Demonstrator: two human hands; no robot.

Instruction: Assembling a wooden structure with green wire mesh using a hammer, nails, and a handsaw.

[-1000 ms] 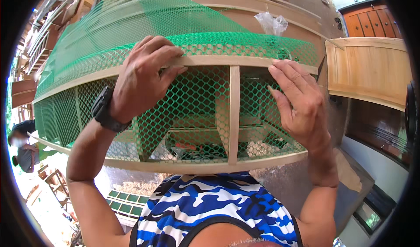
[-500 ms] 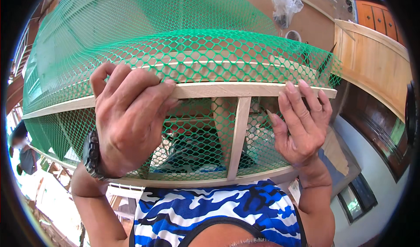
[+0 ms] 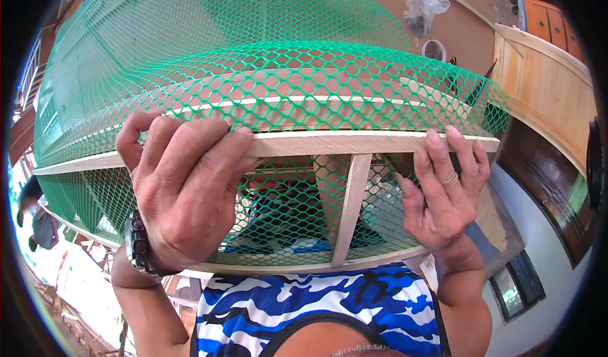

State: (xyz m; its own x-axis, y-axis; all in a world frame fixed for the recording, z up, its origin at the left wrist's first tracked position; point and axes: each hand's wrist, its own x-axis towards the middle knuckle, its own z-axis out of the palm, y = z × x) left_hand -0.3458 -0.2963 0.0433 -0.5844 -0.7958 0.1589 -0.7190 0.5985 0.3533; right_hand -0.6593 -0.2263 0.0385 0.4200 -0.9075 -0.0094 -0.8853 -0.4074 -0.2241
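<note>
Before me stands a pale wooden frame whose top rail (image 3: 373,143) runs from side to side, with an upright slat (image 3: 352,208) below it. Green plastic mesh (image 3: 304,88) arches over the far side of the rail and also covers the opening below. My left hand (image 3: 183,186), with a dark watch (image 3: 138,243) on its wrist, is closed round the rail, its fingertips partly hidden. Near the rail's right end my right hand (image 3: 446,192) rests its outstretched fingertips against the wood, the thumb apart and lower down.
More green mesh (image 3: 139,47) spreads over the far left. At the far right lie a clear plastic bag (image 3: 423,2) and a round white container (image 3: 434,50). A wooden panel (image 3: 544,88) stands along the right. Someone in dark clothing (image 3: 43,227) is at the left edge.
The rail and both hands sit slightly lower in view. My right hand has shifted a little to the right; my left hand keeps its grip.
</note>
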